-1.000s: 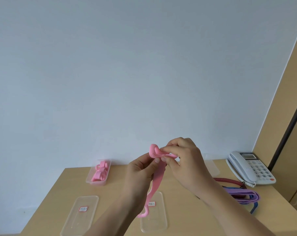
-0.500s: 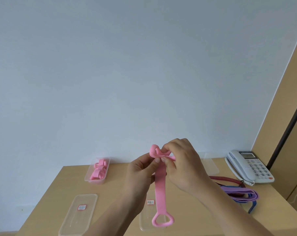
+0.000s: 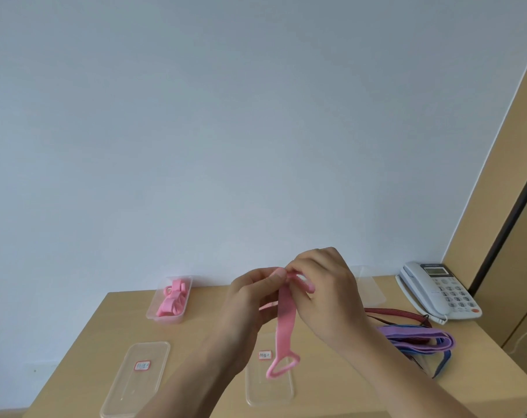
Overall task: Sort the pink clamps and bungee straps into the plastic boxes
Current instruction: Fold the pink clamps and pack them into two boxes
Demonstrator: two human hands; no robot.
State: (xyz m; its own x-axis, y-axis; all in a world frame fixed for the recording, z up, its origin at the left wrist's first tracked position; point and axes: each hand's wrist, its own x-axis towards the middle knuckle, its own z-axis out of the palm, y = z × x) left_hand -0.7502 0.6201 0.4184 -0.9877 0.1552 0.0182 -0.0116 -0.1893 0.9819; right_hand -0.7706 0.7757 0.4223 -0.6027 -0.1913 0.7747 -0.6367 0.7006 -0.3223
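While folding the pink strap [image 3: 285,324], watch the free tail first: hanging straight below both grips, with its loop end [image 3: 282,368] just above a labelled lid [image 3: 269,390] on the bench. Hold the top fold as now, pinched from one side by the left grip [image 3: 250,300] and curled round from the other by the right grip [image 3: 325,294]. Gather the tail upward in even folds and press flat against springing open. Then probably carry it beyond and left of the left grip, to the box [image 3: 165,320] holding folded pink pieces.
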